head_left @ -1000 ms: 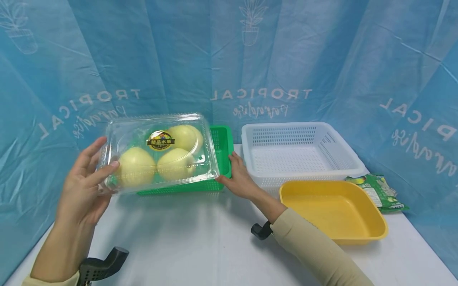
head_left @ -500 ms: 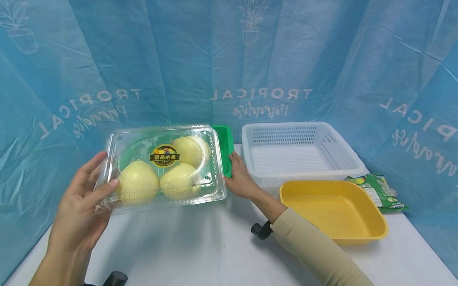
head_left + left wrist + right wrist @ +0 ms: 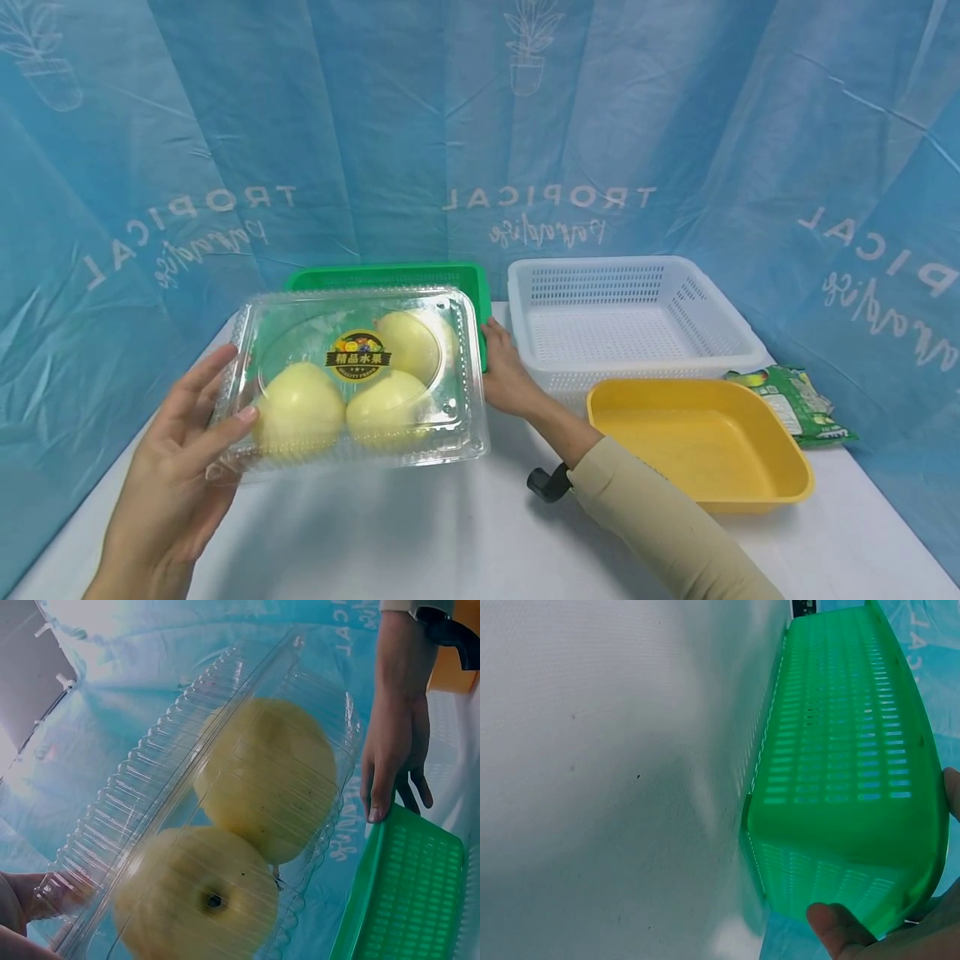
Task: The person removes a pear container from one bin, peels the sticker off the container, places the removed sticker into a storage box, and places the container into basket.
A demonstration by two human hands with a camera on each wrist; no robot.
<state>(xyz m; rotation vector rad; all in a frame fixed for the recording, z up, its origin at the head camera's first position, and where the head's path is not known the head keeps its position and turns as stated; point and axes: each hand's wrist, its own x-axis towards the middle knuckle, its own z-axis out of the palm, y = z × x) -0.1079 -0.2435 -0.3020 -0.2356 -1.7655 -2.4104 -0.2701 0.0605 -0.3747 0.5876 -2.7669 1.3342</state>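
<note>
My left hand (image 3: 180, 450) grips a clear plastic clamshell box (image 3: 288, 333) by its left side, thumb on top. Several round, pale yellow pears (image 3: 302, 408) show inside, under a dark fruit label (image 3: 358, 357) on the lid. The box is held tilted above the table, in front of the green basket (image 3: 360, 275) and partly hiding it. My right hand (image 3: 508, 375) holds that basket at its right end. In the right wrist view, the thumb (image 3: 836, 926) lies against the end wall of the perforated basket while other fingers reach the rim.
A white perforated basket (image 3: 637, 367) stands right of the green one. Before it sits a yellow tray (image 3: 690, 450), beside a green printed packet (image 3: 802, 404). A white cloth covers the table (image 3: 420, 533); blue curtains (image 3: 480, 125) hang behind.
My left hand has brought the clamshell box lower, closer and slightly right, so the green basket's back rim shows again above it. The right hand stays at the basket's end.
</note>
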